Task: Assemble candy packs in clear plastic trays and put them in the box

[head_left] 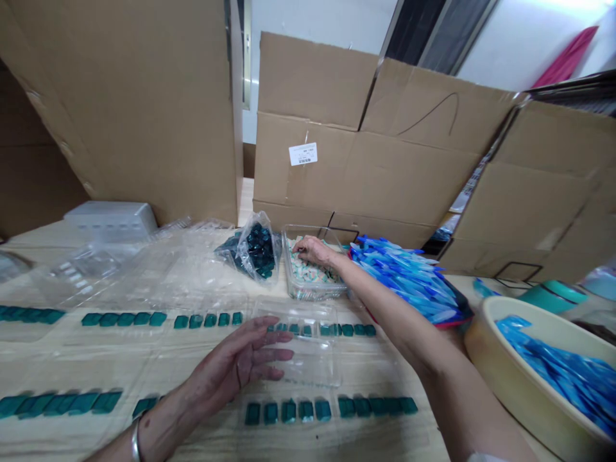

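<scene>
My left hand (250, 356) hovers with fingers spread over a clear plastic tray (308, 369), holding nothing. Under and beside its fingertips lie small teal square pieces (307, 330) in a row. My right hand (312, 250) reaches into a clear plastic box (315, 293) full of small pale pieces with green and pinkish parts (308, 273). Its fingers are bent together among them; what they pinch is too small to make out. Left of that box stands an open clear bag (260, 247) of dark teal pieces.
More rows of teal pieces (60, 404) in clear trays cover the table. Blue pointed packets (404, 276) heap on a tray right of the box. A cream basin (510, 378) holds blue packets. Stacked clear plastic (187, 266) lies left; cardboard (351, 173) walls the back.
</scene>
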`<action>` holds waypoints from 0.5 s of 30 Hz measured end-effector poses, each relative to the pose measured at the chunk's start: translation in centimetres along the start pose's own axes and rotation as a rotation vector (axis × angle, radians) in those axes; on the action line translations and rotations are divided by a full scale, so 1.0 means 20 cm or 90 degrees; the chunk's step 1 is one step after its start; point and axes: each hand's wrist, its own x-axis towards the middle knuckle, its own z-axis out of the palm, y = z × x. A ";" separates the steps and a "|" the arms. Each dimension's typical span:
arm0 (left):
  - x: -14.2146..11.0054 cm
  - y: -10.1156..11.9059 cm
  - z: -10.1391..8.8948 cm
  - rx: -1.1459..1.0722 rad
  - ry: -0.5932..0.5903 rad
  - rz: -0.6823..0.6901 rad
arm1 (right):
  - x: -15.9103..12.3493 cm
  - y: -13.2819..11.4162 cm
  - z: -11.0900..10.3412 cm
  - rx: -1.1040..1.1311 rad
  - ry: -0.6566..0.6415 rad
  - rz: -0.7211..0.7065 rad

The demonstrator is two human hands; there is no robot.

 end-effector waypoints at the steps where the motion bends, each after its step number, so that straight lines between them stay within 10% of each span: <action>1: 0.00 0.00 0.00 -0.001 0.000 0.002 | 0.00 0.00 0.00 0.001 0.002 0.002; 15: 0.00 0.01 -0.01 -0.009 -0.001 0.005 | 0.00 -0.03 -0.01 0.011 -0.005 -0.026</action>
